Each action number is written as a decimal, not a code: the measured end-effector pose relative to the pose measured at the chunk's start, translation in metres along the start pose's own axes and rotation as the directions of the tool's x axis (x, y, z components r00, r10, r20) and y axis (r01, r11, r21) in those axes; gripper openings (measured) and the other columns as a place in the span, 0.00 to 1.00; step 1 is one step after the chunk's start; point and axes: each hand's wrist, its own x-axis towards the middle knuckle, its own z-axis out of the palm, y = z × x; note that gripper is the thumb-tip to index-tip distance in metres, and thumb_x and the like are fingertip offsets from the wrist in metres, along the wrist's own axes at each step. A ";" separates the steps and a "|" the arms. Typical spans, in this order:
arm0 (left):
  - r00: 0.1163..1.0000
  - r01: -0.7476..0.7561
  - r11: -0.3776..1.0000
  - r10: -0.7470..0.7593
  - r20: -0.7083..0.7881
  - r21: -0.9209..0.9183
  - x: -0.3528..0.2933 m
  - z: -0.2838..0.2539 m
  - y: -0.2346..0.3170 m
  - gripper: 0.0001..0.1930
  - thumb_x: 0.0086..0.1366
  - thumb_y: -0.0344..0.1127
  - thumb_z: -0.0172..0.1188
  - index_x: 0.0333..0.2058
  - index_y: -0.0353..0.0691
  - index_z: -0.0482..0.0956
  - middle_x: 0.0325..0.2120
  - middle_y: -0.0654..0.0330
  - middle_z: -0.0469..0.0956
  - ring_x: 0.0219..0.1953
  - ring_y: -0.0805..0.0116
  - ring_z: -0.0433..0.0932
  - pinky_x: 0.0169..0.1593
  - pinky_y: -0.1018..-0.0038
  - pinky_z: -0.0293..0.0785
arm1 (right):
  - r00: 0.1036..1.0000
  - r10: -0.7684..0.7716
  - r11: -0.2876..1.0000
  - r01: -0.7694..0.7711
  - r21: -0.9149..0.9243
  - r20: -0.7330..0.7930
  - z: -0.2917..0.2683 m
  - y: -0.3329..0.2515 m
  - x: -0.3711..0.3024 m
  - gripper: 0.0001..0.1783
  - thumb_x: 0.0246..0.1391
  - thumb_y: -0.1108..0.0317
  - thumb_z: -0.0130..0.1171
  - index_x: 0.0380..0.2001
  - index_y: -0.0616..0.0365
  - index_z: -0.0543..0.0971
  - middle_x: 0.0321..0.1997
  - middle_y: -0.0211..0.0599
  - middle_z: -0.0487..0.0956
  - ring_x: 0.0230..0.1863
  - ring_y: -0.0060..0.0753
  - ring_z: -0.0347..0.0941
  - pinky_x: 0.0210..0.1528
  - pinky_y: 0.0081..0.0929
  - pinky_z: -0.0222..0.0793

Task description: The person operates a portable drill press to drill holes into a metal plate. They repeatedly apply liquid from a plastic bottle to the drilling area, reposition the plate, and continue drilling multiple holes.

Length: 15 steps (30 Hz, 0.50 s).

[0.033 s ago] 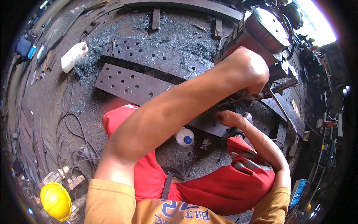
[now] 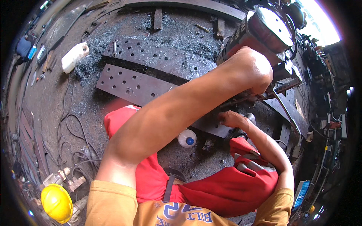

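Machine (image 2: 260, 32) just beyond left hand (image 2: 258, 73), grip hidden; steel plate (image 2: 217, 130) just left of right hand (image 2: 232, 119), fingers part-curled, hold unclear; steady stance, fingers clear of machine advisable.

No clearly visible change

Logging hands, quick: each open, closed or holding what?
Left hand: at the machine, fingers hidden; cannot be told.
Right hand: fingers curled near the metal plate; grip cannot be told.

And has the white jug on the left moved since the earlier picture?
No, the white jug lies in the same spot, left of the upper holed metal plate.
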 end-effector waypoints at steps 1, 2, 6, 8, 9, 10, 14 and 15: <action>1.000 0.003 1.000 -0.003 -0.002 -0.008 -0.001 0.000 0.000 0.13 0.50 0.34 0.60 0.34 0.42 0.89 0.33 0.51 0.86 0.38 0.53 0.86 0.42 0.61 0.81 | 1.000 -0.004 1.000 0.004 0.005 0.006 -0.003 -0.004 0.000 0.22 0.55 0.59 0.61 0.52 0.55 0.80 0.44 0.57 0.82 0.49 0.61 0.78 0.53 0.52 0.74; 1.000 0.004 1.000 -0.004 -0.009 -0.001 -0.002 -0.001 0.000 0.13 0.50 0.34 0.61 0.34 0.42 0.89 0.33 0.51 0.86 0.37 0.53 0.86 0.42 0.61 0.81 | 1.000 -0.009 1.000 0.009 0.010 0.013 -0.007 -0.007 0.000 0.22 0.55 0.59 0.61 0.52 0.55 0.80 0.45 0.57 0.82 0.49 0.61 0.78 0.53 0.52 0.74; 0.999 0.011 1.000 -0.011 -0.031 0.016 0.001 -0.001 0.000 0.13 0.50 0.34 0.61 0.35 0.42 0.89 0.33 0.50 0.86 0.37 0.53 0.86 0.42 0.61 0.81 | 1.000 0.005 0.999 -0.005 -0.040 -0.002 -0.012 -0.010 -0.002 0.24 0.57 0.57 0.60 0.55 0.53 0.78 0.46 0.51 0.84 0.50 0.55 0.79 0.54 0.47 0.74; 0.999 0.007 1.000 -0.007 -0.036 0.020 0.005 -0.002 -0.002 0.13 0.50 0.34 0.61 0.35 0.42 0.89 0.33 0.50 0.86 0.38 0.53 0.86 0.42 0.61 0.81 | 0.999 0.032 0.998 -0.032 -0.057 0.000 -0.014 -0.007 0.000 0.24 0.57 0.57 0.60 0.56 0.52 0.78 0.47 0.51 0.83 0.51 0.55 0.79 0.54 0.47 0.74; 0.999 0.007 1.000 -0.007 -0.033 0.020 0.003 -0.003 -0.002 0.13 0.50 0.34 0.61 0.35 0.42 0.89 0.34 0.50 0.86 0.38 0.53 0.86 0.42 0.61 0.81 | 0.999 0.041 0.997 -0.041 -0.064 0.006 -0.013 -0.008 0.001 0.24 0.57 0.57 0.61 0.56 0.52 0.78 0.47 0.51 0.83 0.51 0.55 0.79 0.54 0.47 0.74; 1.000 0.007 1.000 -0.007 -0.029 0.019 0.002 -0.003 -0.002 0.13 0.51 0.34 0.61 0.35 0.42 0.89 0.34 0.50 0.86 0.38 0.53 0.86 0.42 0.62 0.81 | 1.000 0.026 0.999 -0.026 -0.046 0.004 -0.012 -0.008 0.002 0.24 0.57 0.58 0.61 0.55 0.53 0.78 0.47 0.53 0.83 0.51 0.57 0.79 0.54 0.48 0.74; 1.000 0.006 1.000 -0.005 -0.030 0.031 -0.001 -0.005 -0.001 0.13 0.51 0.34 0.61 0.35 0.41 0.89 0.33 0.49 0.86 0.38 0.53 0.86 0.42 0.62 0.81 | 0.999 0.019 1.000 -0.019 -0.010 0.027 -0.011 -0.005 0.005 0.24 0.56 0.59 0.62 0.55 0.56 0.79 0.47 0.56 0.82 0.51 0.60 0.78 0.55 0.50 0.73; 0.999 0.004 1.000 -0.004 -0.035 0.021 -0.001 -0.004 -0.002 0.13 0.51 0.34 0.61 0.35 0.41 0.89 0.33 0.49 0.86 0.37 0.53 0.86 0.42 0.62 0.81 | 0.999 0.028 1.000 -0.027 -0.011 0.041 -0.011 -0.005 0.006 0.25 0.56 0.59 0.62 0.55 0.56 0.78 0.48 0.55 0.82 0.52 0.59 0.78 0.55 0.49 0.73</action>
